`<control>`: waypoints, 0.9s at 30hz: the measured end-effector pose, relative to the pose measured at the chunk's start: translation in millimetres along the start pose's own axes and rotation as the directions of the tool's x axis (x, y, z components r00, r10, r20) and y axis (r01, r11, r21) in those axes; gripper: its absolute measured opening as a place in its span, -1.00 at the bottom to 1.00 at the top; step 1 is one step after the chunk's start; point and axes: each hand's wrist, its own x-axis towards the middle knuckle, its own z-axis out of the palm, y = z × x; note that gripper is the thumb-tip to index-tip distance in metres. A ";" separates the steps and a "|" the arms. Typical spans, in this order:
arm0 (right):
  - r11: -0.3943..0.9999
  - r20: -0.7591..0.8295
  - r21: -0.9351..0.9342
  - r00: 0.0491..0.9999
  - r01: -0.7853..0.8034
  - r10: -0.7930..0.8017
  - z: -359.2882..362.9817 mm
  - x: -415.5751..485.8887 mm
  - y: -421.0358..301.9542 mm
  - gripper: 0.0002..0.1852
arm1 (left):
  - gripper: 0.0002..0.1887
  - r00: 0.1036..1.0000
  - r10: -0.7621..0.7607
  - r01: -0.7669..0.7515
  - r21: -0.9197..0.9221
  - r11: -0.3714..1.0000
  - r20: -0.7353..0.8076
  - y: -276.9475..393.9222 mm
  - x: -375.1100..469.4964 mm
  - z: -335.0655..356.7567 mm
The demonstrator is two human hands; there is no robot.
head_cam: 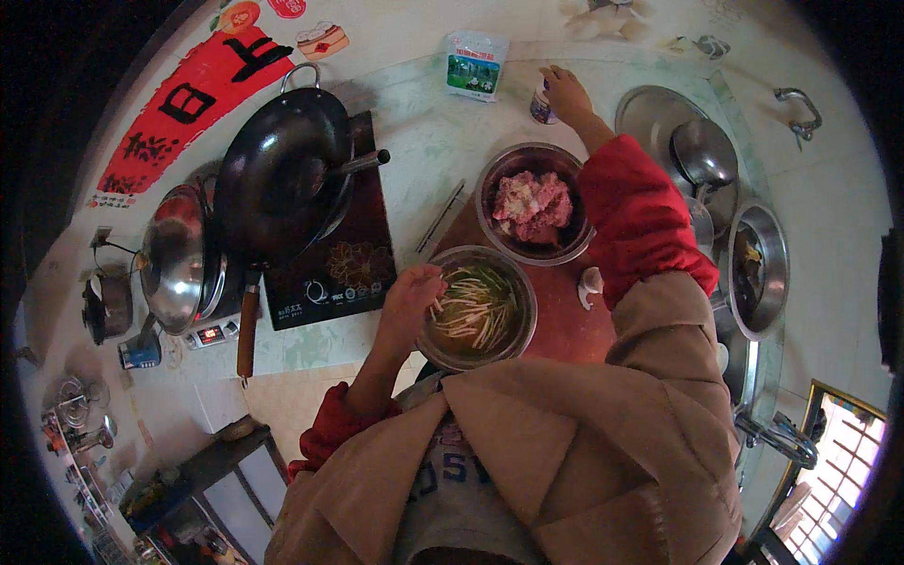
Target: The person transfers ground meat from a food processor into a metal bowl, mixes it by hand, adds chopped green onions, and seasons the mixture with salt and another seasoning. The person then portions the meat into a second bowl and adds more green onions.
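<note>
My right hand (571,97) reaches to the back of the counter, its fingers around the top of a small jar (542,107) with a printed label. My left hand (408,300) is at the left rim of a steel bowl (531,311), fingers curled in; whether they pinch something is unclear. Pale thin strips and some green pieces (477,307) lie in liquid in that bowl. Behind it, a second steel bowl (487,169) holds pink minced meat (533,205) with a paler yellowish patch on top. Both bowls stand at a reddish-brown board (565,321).
A black wok (282,169) sits on an induction cooktop (332,282), with a lidded steel pan (173,261) to its left. A white-and-green packet (474,67) stands by the wall. At right are a ladle (704,152), a large lid (646,116), a basin (777,272) and a tap (777,434).
</note>
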 end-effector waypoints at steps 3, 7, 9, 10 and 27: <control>0.998 -0.217 0.035 0.975 -0.045 0.051 -24.7 -13.1 -25.3 -0.46 | -0.75 1.000 0.004 -0.004 -0.029 1.000 -0.016 -7.5 -4.4 -1.9; 0.956 -0.426 0.293 0.895 0.001 0.130 -90.4 -59.4 -56.0 -0.57 | -0.76 0.999 -0.021 0.022 -0.025 0.999 0.046 -19.6 2.5 -4.8; 0.900 -0.362 0.431 0.903 -0.059 0.232 -119.9 -119.8 -75.4 -0.66 | -0.76 0.996 -0.010 0.013 -0.034 0.999 0.087 -23.2 2.9 -7.8; 0.882 -0.346 0.469 0.910 -0.045 0.230 -131.6 -155.3 -87.1 -0.71 | -0.76 0.995 0.007 -0.006 -0.011 1.000 0.100 -25.0 2.7 -6.7; 0.189 0.462 0.697 0.635 -0.692 0.619 -99.1 -384.5 -215.1 -0.79 | -0.75 0.924 0.033 -0.099 0.153 0.983 0.382 -29.3 48.1 18.2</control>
